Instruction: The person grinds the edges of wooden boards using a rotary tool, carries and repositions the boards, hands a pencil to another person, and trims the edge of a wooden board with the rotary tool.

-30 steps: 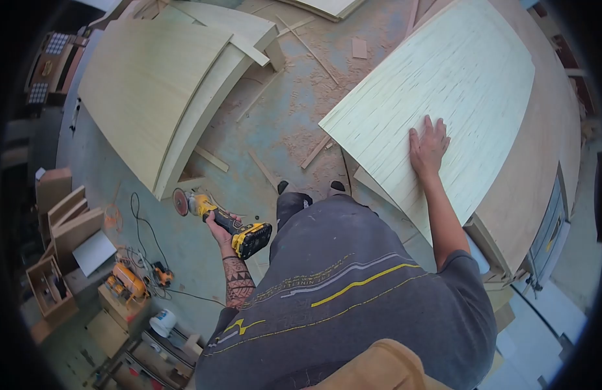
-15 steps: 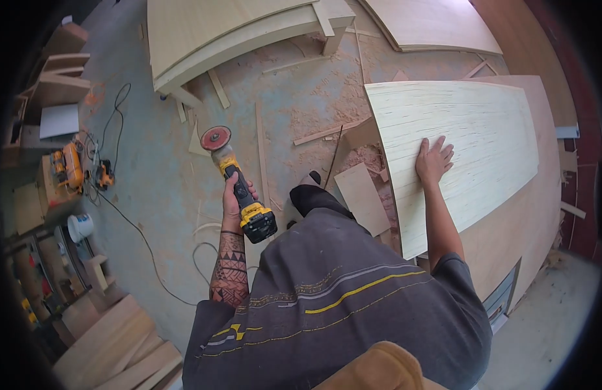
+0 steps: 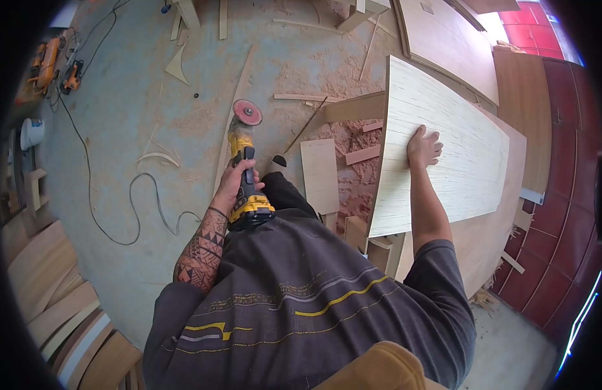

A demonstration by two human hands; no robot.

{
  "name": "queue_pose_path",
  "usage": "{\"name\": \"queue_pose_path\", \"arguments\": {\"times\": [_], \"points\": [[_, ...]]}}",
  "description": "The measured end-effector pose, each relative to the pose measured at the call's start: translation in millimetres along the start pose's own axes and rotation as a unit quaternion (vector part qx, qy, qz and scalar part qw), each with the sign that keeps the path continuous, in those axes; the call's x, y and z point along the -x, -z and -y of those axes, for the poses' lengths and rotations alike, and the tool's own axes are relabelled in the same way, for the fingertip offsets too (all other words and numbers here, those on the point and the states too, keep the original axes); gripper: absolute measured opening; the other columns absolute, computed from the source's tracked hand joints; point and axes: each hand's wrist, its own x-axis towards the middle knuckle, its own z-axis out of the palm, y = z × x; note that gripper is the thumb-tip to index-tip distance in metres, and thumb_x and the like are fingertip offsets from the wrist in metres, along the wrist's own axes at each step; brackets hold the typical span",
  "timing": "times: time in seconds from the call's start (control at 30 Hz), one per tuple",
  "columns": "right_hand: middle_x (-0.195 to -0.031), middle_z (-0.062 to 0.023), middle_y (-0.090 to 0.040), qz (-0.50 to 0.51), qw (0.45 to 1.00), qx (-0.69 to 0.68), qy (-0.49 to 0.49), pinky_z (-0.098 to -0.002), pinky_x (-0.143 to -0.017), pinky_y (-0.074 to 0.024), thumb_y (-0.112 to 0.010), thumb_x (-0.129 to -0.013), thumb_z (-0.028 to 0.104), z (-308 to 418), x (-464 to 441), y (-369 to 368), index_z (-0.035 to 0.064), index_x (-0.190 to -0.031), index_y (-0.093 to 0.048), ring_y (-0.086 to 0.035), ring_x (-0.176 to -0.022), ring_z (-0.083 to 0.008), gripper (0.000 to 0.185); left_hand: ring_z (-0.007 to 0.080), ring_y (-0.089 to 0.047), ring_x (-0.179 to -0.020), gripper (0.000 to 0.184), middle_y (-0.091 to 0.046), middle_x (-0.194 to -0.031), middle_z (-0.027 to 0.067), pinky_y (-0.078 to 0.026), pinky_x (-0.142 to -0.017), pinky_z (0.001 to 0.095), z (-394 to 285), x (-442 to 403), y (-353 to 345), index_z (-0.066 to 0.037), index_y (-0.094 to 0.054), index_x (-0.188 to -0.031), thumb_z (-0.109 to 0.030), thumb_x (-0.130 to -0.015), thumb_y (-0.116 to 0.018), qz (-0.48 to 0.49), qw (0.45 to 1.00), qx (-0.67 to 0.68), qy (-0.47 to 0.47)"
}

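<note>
A yellow and black cordless angle grinder [image 3: 246, 170] is gripped in my left hand [image 3: 233, 181], fingers wrapped round its body. Its round red disc [image 3: 248, 112] points away from me, above the floor and touching nothing. On the pale, streaked plywood panel [image 3: 447, 172] rests my right hand [image 3: 424, 147], its fingers slightly bent and apart. That panel lies on a larger wooden board [image 3: 486, 237], at a slight angle to it. What supports the board is mostly hidden.
Reddish shavings and wood offcuts litter the floor by my feet, including a rectangular piece [image 3: 320, 174]. A black cable [image 3: 133, 214] snakes across the floor at left. Curved wooden parts [image 3: 50, 286] are stacked at lower left. More sheets [image 3: 450, 45] lie at the far right.
The view has shifted, so the far workbench is mostly out of sight. The grinder has come closer to my body. My right hand stays on the panel, its fingers now more bent.
</note>
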Motion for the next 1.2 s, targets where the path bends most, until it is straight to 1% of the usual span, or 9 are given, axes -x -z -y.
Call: {"name": "queue_pose_path", "arguments": {"times": [0.1, 0.23, 0.27, 0.4, 0.47, 0.57, 0.63, 0.77, 1.2], "points": [[-0.176, -0.0339, -0.019, 0.007, 1.000, -0.004, -0.006, -0.0653, -0.131, -0.0163, -0.036, -0.109, 0.068, 3.1, -0.4, 2.1, 0.0080, -0.173, -0.026, -0.017, -0.165, -0.0472, 0.088, 0.0212, -0.075, -0.082, 0.054, -0.066, -0.090, 0.0078, -0.071, -0.071, 0.0402, 8.7, -8.7, -43.7, -0.004, -0.050, -0.130, -0.022, -0.091, -0.082, 0.019, 0.999, 0.013, -0.035], [-0.175, -0.0334, -0.020, 0.004, 1.000, -0.006, 0.000, -0.0650, -0.131, -0.0170, -0.036, -0.110, 0.068, 1.1, 0.6, 0.8, 0.0065, -0.173, -0.024, -0.018, -0.164, -0.0467, 0.089, 0.0206, -0.074, -0.074, 0.052, -0.066, -0.090, 0.0085, -0.069, -0.063, 0.0377, 17.9, -34.0, -93.1, -0.004, -0.047, -0.127, -0.015, -0.089, -0.082, 0.067, 0.993, -0.025, -0.089], [-0.175, -0.0334, -0.020, 0.003, 1.000, -0.004, 0.005, -0.0650, -0.131, -0.0170, -0.036, -0.110, 0.068, 1.8, 1.0, 1.2, 0.0065, -0.173, -0.024, -0.018, -0.164, -0.0467, 0.089, 0.0189, -0.072, -0.065, 0.049, -0.065, -0.088, 0.0080, -0.066, -0.057, 0.0364, 15.7, -34.6, -112.0, -0.004, -0.047, -0.124, -0.013, -0.089, -0.081, 0.072, 0.991, -0.020, -0.110], [-0.176, -0.0347, -0.019, 0.015, 1.000, -0.006, 0.004, -0.0658, -0.131, -0.0166, -0.035, -0.110, 0.068, 2.5, 1.3, 2.7, 0.0055, -0.173, -0.023, -0.017, -0.165, -0.0474, 0.090, 0.0175, -0.069, -0.059, 0.047, -0.065, -0.086, 0.0070, -0.063, -0.052, 0.0351, 5.7, -52.4, -171.2, -0.003, -0.048, -0.123, -0.009, -0.088, -0.079, 0.095, 0.984, -0.034, -0.148], [-0.176, -0.0352, -0.018, 0.017, 1.000, -0.003, 0.007, -0.0660, -0.131, -0.0164, -0.034, -0.110, 0.067, 1.2, -1.8, -0.6, 0.0050, -0.174, -0.022, -0.016, -0.165, -0.0478, 0.090, 0.0180, -0.069, -0.062, 0.050, -0.067, -0.094, 0.0096, -0.063, -0.053, 0.0352, -1.7, -57.1, -200.6, -0.003, -0.047, -0.129, -0.011, -0.090, -0.077, 0.120, 0.969, -0.068, -0.204], [-0.172, -0.0315, -0.028, -0.014, 1.000, 0.002, 0.003, -0.0647, -0.127, -0.0228, -0.038, -0.108, 0.068, -3.2, -4.6, -5.9, 0.0069, -0.172, -0.028, -0.023, -0.162, -0.0462, 0.089, 0.0180, -0.068, -0.060, 0.050, -0.066, -0.092, 0.0088, -0.061, -0.052, 0.0357, -10.2, -78.4, -238.7, -0.002, -0.047, -0.129, -0.010, -0.090, -0.076, 0.111, 0.956, -0.103, -0.251], [-0.176, -0.0374, -0.016, 0.032, 0.999, -0.007, 0.001, -0.0668, -0.131, -0.0158, -0.032, -0.110, 0.067, 4.8, 3.6, 7.0, 0.0026, -0.173, -0.020, -0.014, -0.165, -0.0492, 0.091, 0.0180, -0.069, -0.060, 0.049, -0.066, -0.090, 0.0086, -0.061, -0.052, 0.0357, -26.6, -71.5, -261.1, -0.001, -0.047, -0.129, -0.010, -0.089, -0.076, 0.094, 0.952, -0.125, -0.264], [-0.176, -0.0378, -0.015, 0.035, 0.999, -0.006, 0.001, -0.0671, -0.131, -0.0154, -0.032, -0.111, 0.066, 7.1, 7.9, 8.5, 0.0023, -0.174, -0.018, -0.013, -0.165, -0.0493, 0.091, 0.0178, -0.070, -0.061, 0.049, -0.069, -0.086, 0.0089, -0.060, -0.052, 0.0348, -45.1, -79.9, -287.7, 0.002, -0.047, -0.127, -0.013, -0.091, -0.076, 0.086, 0.941, -0.159, -0.287], [-0.176, -0.0379, -0.013, 0.038, 0.999, -0.002, 0.005, -0.0654, -0.132, -0.0139, -0.031, -0.112, 0.066, 5.8, 13.0, 8.1, 0.0015, -0.174, -0.016, -0.012, -0.166, -0.0494, 0.091, 0.0184, -0.074, -0.065, 0.055, -0.072, -0.091, 0.0099, -0.061, -0.055, 0.0345, -63.7, -100.6, -319.6, 0.002, -0.047, -0.130, -0.022, -0.092, -0.079, 0.087, 0.931, -0.219, -0.277]]}}
